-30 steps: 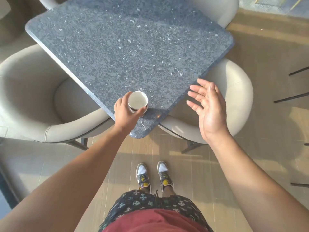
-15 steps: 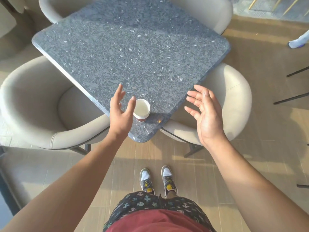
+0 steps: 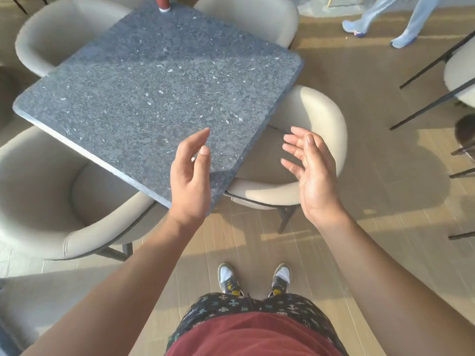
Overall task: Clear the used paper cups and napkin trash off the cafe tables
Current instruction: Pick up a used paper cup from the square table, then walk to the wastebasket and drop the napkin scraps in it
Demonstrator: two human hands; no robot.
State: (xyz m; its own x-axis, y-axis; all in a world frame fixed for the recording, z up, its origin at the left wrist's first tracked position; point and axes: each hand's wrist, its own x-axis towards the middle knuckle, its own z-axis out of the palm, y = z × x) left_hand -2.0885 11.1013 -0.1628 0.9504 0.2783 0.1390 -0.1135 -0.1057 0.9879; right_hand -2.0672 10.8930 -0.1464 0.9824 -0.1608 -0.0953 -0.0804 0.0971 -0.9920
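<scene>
The dark speckled stone table (image 3: 154, 93) stands in front of me, with one corner pointing at me. My left hand (image 3: 191, 176) hovers over that near corner, fingers straight and spread, holding nothing. Between its thumb and fingers shows a pale sliver (image 3: 194, 159), perhaps the rim of a paper cup; the rest is hidden behind the hand. My right hand (image 3: 312, 173) is open, palm turned left, above the chair on the right. At the table's far corner stands a red-brown cup (image 3: 164, 3), cut off by the frame's top edge.
Beige tub chairs surround the table: one at the near left (image 3: 51, 201), one at the right (image 3: 313, 140), two at the back. Another chair with black legs (image 3: 460, 73) is at the far right. A person's legs (image 3: 385, 19) cross the wooden floor at the top right.
My left hand let go of the white paper cup at the near corner and now hovers open in front of it. The view tilted up, and a walking person came into sight.
</scene>
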